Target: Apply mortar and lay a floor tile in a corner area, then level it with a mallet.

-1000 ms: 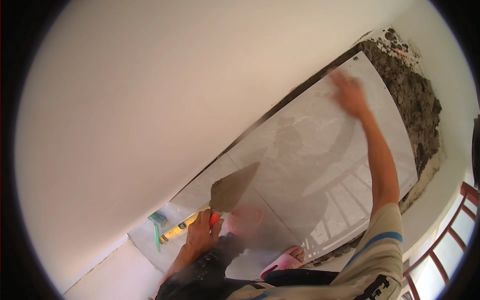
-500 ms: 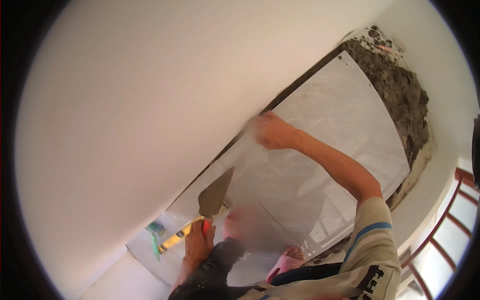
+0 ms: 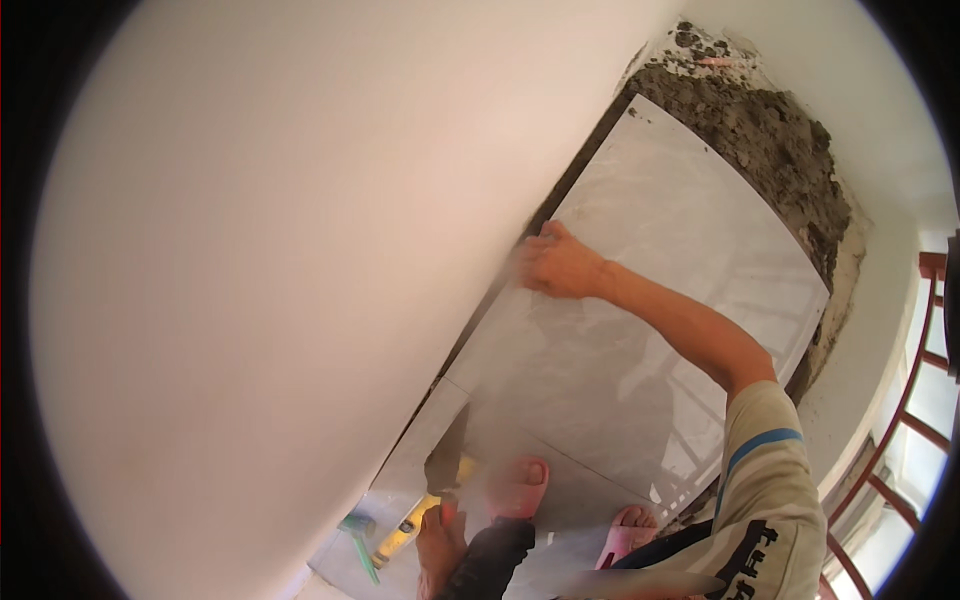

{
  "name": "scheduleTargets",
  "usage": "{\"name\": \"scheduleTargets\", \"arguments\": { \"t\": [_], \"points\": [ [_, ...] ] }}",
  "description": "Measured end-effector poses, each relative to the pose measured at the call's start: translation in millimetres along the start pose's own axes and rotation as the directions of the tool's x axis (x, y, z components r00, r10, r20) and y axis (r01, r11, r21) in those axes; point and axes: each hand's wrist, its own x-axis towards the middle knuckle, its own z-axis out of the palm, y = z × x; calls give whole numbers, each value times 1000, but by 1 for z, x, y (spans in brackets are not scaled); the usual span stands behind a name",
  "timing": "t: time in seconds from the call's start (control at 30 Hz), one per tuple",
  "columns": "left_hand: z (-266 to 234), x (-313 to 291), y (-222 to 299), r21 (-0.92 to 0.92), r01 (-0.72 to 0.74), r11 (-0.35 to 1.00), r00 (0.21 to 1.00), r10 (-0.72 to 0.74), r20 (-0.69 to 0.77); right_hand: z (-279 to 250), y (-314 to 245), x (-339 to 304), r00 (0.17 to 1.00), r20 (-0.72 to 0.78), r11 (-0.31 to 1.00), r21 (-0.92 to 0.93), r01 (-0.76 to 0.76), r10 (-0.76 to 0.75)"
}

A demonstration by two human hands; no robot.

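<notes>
A pointed trowel [image 3: 446, 462] with a red handle is in my left hand [image 3: 440, 545], low over the laid tiles and partly across a yellow spirit level [image 3: 398, 533]. My right hand [image 3: 562, 265] reaches over a large pale grey tile [image 3: 680, 220] to its long edge by the wall. Its fingers are curled together at that edge, and the fingertips are blurred, so anything in them cannot be made out. Between tile and wall runs a narrow dark gap [image 3: 585, 165].
Rough grey mortar [image 3: 770, 150] lies exposed beyond the tile's far end. A green-handled brush [image 3: 362, 550] rests beside the level. My feet, in pink slippers [image 3: 533, 490], stand on the tiles. The white wall [image 3: 300, 250] rises at left; red-brown window bars [image 3: 890, 440] are at right.
The view has turned, so the tile and wall edge stand steeper. My right hand stays by the tile's wall-side edge; the left hand and trowel appear lower and farther right in the view.
</notes>
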Motion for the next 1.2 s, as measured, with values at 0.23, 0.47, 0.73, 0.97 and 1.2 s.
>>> {"name": "scheduleTargets", "arguments": {
  "t": [0.23,0.47,0.73,0.97,1.2],
  "points": [
    [-4,0,0,55,69,996,997,-71,37,-46,138,-35,937,-101,773,-539,-334,334],
    [-13,16,18,-26,59,998,998,-59,9,-90,163,-73,684,-421,672,-205,-712,595],
    [-16,17,12,1,167,986,983,-166,77,-9,46,-8,988,30,982,-118,-149,153],
    [-6,-4,1,-2,163,987,985,-163,-55,-61,144,-70,732,-364,632,-369,-681,576],
    [2,0,-6,-32,87,996,995,-88,-55,30,-14,-9,898,-378,944,-145,-296,224]
  ]
}}
